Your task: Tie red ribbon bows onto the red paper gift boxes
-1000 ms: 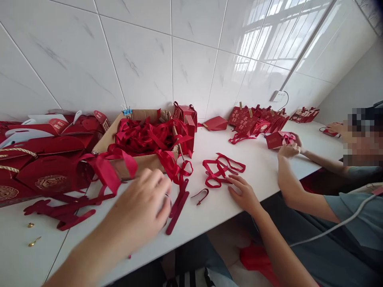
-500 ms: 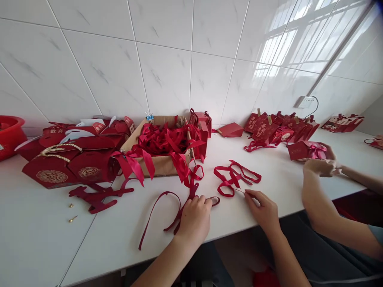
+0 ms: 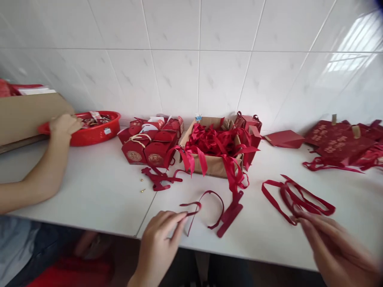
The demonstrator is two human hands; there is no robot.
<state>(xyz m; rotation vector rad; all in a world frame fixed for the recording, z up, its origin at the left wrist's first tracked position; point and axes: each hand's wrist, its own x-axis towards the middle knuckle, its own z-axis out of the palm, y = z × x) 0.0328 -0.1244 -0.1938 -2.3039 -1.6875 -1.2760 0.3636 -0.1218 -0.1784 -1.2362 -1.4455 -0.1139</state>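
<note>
Near the table's front edge, my left hand [image 3: 163, 241] pinches the end of a thin dark red strap [image 3: 196, 204], which curls up from the fingertips. Farther right, my right hand [image 3: 332, 239] has thumb and fingers closed on a looped red ribbon [image 3: 277, 198], slightly blurred. Between the hands lie a curved strip [image 3: 220, 203] and flat dark red straps [image 3: 230, 215]. Beyond them stands an open cardboard box [image 3: 214, 166] heaped with red ribbons [image 3: 209, 139], some hanging over its front.
Red gift boxes [image 3: 149, 147] stand left of the cardboard box, with more straps [image 3: 158, 179] and two small gold pieces [image 3: 142, 190] in front. At far left, another person's hand [image 3: 64, 123] is by a red basin [image 3: 95, 137]. Red bags [image 3: 338, 139] lie at right.
The view has swung left, bringing the basin and another person's arm into sight. My left hand has moved left off the flat straps, raising a strap end. My right hand now grips the looped ribbon.
</note>
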